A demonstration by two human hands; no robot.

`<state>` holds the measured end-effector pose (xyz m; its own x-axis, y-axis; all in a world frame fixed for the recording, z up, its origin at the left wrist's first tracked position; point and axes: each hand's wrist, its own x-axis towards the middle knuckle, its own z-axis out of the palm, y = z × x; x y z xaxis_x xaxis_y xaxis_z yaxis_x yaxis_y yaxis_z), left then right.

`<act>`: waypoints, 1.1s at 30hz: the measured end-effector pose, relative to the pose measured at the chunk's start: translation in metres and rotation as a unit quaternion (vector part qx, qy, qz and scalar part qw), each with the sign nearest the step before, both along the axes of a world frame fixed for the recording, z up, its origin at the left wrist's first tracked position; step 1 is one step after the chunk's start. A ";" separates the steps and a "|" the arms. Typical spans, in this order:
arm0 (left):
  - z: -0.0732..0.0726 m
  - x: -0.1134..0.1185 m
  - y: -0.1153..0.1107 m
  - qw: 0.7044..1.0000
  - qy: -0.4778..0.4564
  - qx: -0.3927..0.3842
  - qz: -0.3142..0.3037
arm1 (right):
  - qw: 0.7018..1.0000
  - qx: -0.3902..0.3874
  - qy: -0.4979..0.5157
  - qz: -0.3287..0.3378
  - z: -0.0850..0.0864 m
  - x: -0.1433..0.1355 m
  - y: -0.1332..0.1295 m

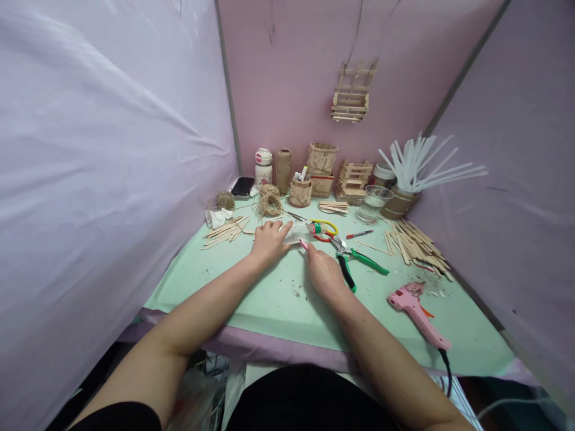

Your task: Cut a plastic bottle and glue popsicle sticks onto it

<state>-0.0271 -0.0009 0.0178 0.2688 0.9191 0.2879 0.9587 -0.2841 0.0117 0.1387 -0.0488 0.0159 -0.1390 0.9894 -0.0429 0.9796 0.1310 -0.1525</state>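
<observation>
Your left hand (270,240) is curled over the left end of a clear plastic bottle with a green-and-red label (297,232), fingers bent on top of it and pressing it down. The bottle lies on its side in the middle of the pale green surface (251,299), its label end pointing right. Your right hand (323,270) is closed around a slim pink tool (304,244), whose tip meets the bottle's near side; it looks like a cutter, though it is too small to be sure.

Just behind the bottle, partly hidden by it, lie metal scissors with yellow and orange-red handles (331,226). Near your right hand are pruners with green-and-black handles (369,261), and farther right rests a pink glue gun (418,313). Flat pale wooden sticks (227,232) lie left of your left hand, with a loose coil of brown twine (270,203) beyond it.
</observation>
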 end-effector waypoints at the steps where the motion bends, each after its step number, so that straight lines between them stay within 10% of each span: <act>1: 0.001 0.000 0.000 1.000 0.000 -0.003 0.001 | 1.000 0.000 0.000 -0.001 0.000 0.001 0.000; 23: -0.005 -0.008 0.019 0.998 -0.042 0.000 -0.043 | 0.996 -0.042 -0.056 0.056 0.043 -0.001 0.027; 33: -0.004 -0.009 0.019 0.998 -0.043 -0.007 -0.050 | 0.994 -0.030 -0.066 0.078 0.032 0.006 0.039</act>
